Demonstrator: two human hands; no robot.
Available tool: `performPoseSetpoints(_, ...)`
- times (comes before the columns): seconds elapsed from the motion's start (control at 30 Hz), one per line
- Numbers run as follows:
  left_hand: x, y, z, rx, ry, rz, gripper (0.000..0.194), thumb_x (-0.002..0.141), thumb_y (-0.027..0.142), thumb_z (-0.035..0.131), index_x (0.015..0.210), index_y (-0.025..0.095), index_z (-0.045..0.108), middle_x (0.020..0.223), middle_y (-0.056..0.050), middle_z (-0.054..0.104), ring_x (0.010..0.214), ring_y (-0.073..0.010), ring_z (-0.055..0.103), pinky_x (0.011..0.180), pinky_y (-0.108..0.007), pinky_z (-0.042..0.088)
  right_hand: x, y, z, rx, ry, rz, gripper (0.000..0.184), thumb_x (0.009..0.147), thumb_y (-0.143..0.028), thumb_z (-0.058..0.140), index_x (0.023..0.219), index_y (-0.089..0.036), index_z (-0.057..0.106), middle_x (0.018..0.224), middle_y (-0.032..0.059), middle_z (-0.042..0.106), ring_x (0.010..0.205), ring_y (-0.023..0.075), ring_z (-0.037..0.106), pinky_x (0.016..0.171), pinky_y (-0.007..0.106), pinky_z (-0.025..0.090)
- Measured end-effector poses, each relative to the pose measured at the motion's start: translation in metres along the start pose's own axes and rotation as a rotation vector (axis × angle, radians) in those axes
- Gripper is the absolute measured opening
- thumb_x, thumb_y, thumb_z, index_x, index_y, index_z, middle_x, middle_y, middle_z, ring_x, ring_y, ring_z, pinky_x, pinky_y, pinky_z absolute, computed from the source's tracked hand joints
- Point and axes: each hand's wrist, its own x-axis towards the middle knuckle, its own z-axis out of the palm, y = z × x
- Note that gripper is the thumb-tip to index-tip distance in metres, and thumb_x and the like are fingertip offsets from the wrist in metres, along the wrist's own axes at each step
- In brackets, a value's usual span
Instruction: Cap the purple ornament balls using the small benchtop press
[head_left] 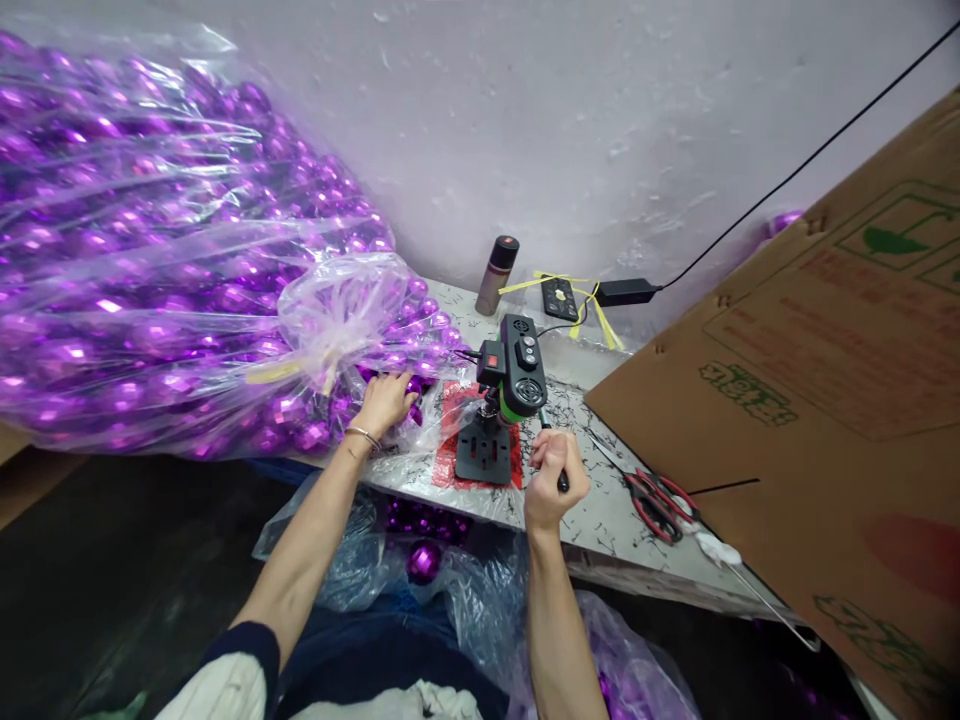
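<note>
We had our left hand (385, 402) at nine o'clock from a compact black machine (523, 365) with a vented, rounded head and a flat slotted base. Its fingers curled over a small cluster of glossy purple baubles (424, 384) at the edge of the bench (611, 515), which was pale and strewn with fine black slivers. We could not tell whether that grip had closed on any of them or only rested there. Our right hand (556, 478), at five o'clock from the machine, made a fist; its grip was wrapped firmly around a slim black rod-shaped handle (563, 482) beside the machine's head.

Under the slotted base lay a bright red sheet (448, 462). From nine to eleven o'clock bulged a huge clear plastic bag (187, 250) packed with shiny purple balls, its gathered neck just above our left hand. At twelve o'clock stood a dark-capped cylindrical container (498, 275); at one o'clock we saw a flat black keypad-like device (559, 299) among yellow strips (609, 325), and at two, a black oblong power adapter (626, 292) with its cable. A tall brown cardboard box (810, 390) rose at three o'clock, and red-and-black-handled scissors (660, 505) lay at four. Below the bench, at seven o'clock, a round purple ball (424, 562) sat by crumpled clear plastic.
</note>
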Motion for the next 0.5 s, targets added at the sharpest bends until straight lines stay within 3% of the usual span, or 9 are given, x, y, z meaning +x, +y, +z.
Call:
performPoseSetpoints(0.13, 0.012, 0.001, 0.001, 0.003, -0.105, 0.046, 0.043, 0.074, 0.016, 0.083, 0.116, 0.024, 0.074, 0.107, -0.011, 0.081, 0.109, -0.0368, 0.076, 0.101, -0.047, 0.057, -0.002, 0.001, -0.001, -0.003, 0.008, 0.003, 0.043, 0.107, -0.029, 0.052, 0.065, -0.022, 0.054, 0.064, -0.003, 0.054, 0.065, 0.0127, 0.057, 0.064, 0.029, 0.043)
performPoseSetpoints(0.23, 0.002, 0.003, -0.004, -0.074, -0.107, 0.056, 0.047, 0.077, 0.02, 0.083, 0.122, 0.021, 0.071, 0.112, -0.013, 0.08, 0.111, -0.0371, 0.076, 0.1, -0.046, 0.058, -0.002, 0.002, -0.001, -0.019, -0.002, -0.001, 0.044, 0.107, -0.03, 0.051, 0.064, -0.022, 0.054, 0.064, -0.0024, 0.055, 0.066, 0.0131, 0.058, 0.063, 0.029, 0.043)
performPoseSetpoints(0.4, -0.048, 0.018, -0.001, -0.582, 0.117, 0.047, 0.07, 0.09, 0.049, 0.076, 0.148, 0.017, 0.053, 0.139, -0.017, 0.071, 0.122, -0.0339, 0.074, 0.107, -0.049, 0.059, 0.0, -0.002, -0.001, -0.044, -0.015, 0.016, 0.044, 0.108, -0.031, 0.05, 0.064, -0.023, 0.052, 0.063, -0.0024, 0.054, 0.065, 0.0133, 0.057, 0.062, 0.03, 0.043)
performPoseSetpoints(0.5, -0.081, 0.039, 0.026, -0.917, 0.088, 0.035, 0.073, 0.091, 0.058, 0.074, 0.149, 0.019, 0.053, 0.14, -0.015, 0.071, 0.12, -0.03, 0.076, 0.106, -0.046, 0.062, 0.002, -0.004, 0.0, -0.069, -0.006, 0.025, 0.044, 0.108, -0.034, 0.049, 0.065, -0.023, 0.05, 0.063, -0.0026, 0.051, 0.064, 0.0139, 0.057, 0.063, 0.031, 0.044)
